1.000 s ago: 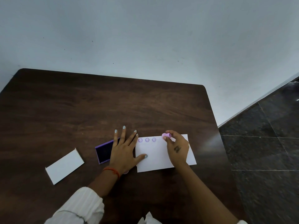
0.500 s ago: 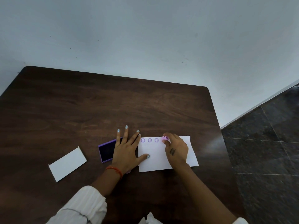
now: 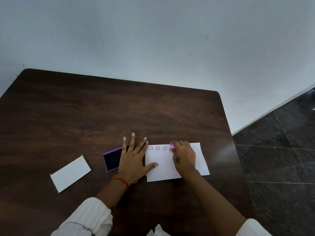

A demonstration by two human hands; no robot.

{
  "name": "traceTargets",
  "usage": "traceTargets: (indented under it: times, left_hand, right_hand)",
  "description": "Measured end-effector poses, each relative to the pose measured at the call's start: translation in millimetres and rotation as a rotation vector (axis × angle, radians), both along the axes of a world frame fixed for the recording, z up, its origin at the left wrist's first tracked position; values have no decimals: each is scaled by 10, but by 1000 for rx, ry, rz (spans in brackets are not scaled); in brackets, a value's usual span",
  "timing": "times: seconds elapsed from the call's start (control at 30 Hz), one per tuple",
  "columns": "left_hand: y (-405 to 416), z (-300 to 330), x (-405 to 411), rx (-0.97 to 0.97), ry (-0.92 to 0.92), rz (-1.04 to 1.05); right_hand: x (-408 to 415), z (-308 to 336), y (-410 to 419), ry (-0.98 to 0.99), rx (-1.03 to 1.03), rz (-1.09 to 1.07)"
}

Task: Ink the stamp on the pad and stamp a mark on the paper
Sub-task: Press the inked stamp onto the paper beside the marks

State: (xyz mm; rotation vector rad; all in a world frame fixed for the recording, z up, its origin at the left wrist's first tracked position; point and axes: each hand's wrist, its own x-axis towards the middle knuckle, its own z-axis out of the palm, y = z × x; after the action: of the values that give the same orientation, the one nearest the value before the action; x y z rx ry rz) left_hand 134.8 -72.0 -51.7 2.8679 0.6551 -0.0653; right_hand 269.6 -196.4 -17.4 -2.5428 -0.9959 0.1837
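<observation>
A white paper lies on the dark wooden table, with three purple round marks in a row along its top edge. My right hand grips a small pink stamp and holds it down on the paper just right of the third mark. My left hand lies flat with fingers spread, its thumb on the paper's left part. It partly covers the purple ink pad, which sits open to the left of the paper.
A white card-like lid lies on the table at the left. The table's right edge drops to a dark tiled floor. A pale wall stands behind the table. A bit of white cloth shows at the bottom edge.
My right hand has lowered the pink stamp from above the paper's top edge down onto the paper beside the third mark. The left hand stays flat.
</observation>
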Motion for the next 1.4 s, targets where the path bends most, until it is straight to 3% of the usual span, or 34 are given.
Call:
traceTargets:
  times: [0.73, 0.93, 1.0, 1.13, 1.3, 1.4]
  left_hand:
    - [10, -44, 2, -6, -29, 5]
    - [-4, 23, 1, -18, -19, -4]
    - [-4, 48, 3, -19, -13, -11]
    - [-2, 65, 12, 0, -2, -17]
    - [8, 112, 19, 33, -14, -3]
    - [31, 214, -9, -2, -82, 38]
  right_hand:
    - [128, -191, -45, -156, 48, 178]
    - [143, -67, -27, -63, 5, 214]
    - [185, -7, -47, 28, 40, 189]
    - [176, 135, -175, 287, 437, -174]
    - [123, 261, -305, 1092, 969, -598]
    - [29, 320, -396, 1411, 1172, -680]
